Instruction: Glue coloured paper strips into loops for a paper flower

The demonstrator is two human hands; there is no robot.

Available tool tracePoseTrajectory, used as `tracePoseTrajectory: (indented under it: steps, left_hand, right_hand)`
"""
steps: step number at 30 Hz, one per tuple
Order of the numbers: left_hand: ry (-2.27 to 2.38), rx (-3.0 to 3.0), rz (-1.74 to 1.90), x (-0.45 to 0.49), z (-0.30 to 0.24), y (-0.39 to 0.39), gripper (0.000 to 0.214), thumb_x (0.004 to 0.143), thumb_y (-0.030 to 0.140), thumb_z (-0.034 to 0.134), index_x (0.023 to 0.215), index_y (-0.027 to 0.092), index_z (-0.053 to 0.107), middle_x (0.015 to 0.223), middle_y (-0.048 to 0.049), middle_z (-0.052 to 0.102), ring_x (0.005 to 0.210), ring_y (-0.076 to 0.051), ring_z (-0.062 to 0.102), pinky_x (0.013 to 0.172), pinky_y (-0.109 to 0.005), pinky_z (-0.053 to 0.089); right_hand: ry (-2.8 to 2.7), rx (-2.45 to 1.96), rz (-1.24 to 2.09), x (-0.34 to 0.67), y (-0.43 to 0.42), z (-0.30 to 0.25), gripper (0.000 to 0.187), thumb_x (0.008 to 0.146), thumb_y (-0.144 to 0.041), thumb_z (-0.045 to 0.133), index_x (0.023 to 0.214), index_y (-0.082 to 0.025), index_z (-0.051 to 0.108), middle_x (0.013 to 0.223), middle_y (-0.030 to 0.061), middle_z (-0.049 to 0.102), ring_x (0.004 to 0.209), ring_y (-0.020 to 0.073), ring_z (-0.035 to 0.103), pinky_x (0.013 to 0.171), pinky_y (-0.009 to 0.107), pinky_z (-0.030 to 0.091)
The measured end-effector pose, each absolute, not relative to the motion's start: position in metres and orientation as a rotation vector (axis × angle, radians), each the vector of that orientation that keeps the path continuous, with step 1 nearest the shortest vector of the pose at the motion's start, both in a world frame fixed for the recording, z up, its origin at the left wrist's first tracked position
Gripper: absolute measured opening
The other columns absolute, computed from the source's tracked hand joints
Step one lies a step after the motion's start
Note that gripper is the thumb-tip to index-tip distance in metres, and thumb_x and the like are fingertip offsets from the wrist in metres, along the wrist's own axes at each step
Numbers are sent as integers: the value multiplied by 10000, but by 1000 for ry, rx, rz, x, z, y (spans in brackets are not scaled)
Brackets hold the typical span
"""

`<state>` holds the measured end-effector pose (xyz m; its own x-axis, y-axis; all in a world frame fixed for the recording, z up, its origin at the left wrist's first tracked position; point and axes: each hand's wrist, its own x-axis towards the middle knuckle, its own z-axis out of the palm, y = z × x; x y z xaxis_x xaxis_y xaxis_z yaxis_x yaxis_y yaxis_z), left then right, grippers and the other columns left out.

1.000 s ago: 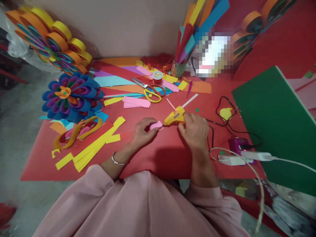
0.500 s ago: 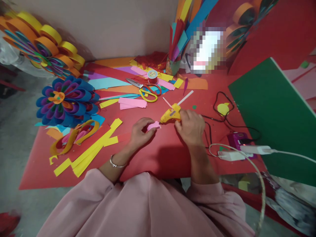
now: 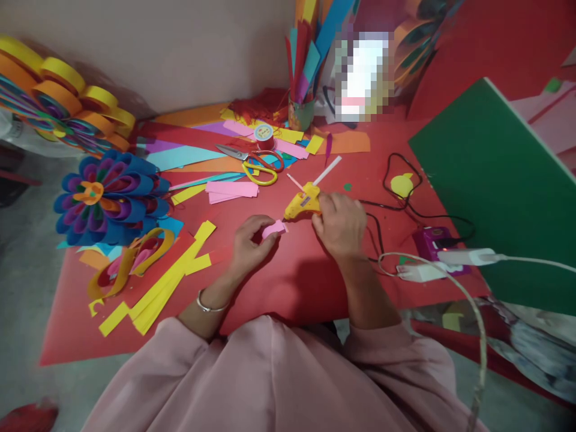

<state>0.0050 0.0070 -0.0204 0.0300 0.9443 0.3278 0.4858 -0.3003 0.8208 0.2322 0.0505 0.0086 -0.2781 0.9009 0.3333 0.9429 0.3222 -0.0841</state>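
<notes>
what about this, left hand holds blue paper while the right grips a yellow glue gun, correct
Not quite: the head view shows the paper in the left hand is pink, not blue. The right hand does grip the yellow glue gun.

Passing room over red tabletop point(image 3: 274, 282) between the forearms point(image 3: 371, 294); obstacles: glue gun point(image 3: 302, 204) beyond, black cord point(image 3: 382, 206) at right.

Yellow glue gun point(image 3: 300, 206) (white stick point(image 3: 327, 170) projecting from its rear), tilted, nozzle point(image 3: 285, 219) down at the right end of a small pink paper piece point(image 3: 272, 230).
</notes>
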Motion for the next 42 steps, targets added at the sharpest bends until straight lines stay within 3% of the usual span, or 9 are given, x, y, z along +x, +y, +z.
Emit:
tracePoseTrajectory:
  steps: [26,35,42]
  left_hand:
    - [1466,1854,1192,5,-22,8,200,918,379,708,1004,199,724,1007,-89,760,928,-207,713,854,-370,597]
    - [1449,1854,1213,5,-23,8,183,905,345,715,1011,198,732,1020,-95,765,939,-214,716,865,-381,598]
    - [1470,1855,1206,6,-23,8,169,893,322,722,1013,206,747,1031,-85,772,951,-209,721,876,-383,604]
  right_hand:
    - [-2391,-1596,-91,244,50,18,331,909,-229,600,1227,-164,661,1005,116,711,931,284,570,743,393,304]
    - [-2214,-1722,-29,245,51,4,342,877,-266,638,1197,-150,668,1040,135,706,973,302,605,773,386,399]
    - [-1953,-1845,150,245,62,-11,492,937,-423,636,1320,-115,613,1105,185,721,1001,323,643,793,386,464]
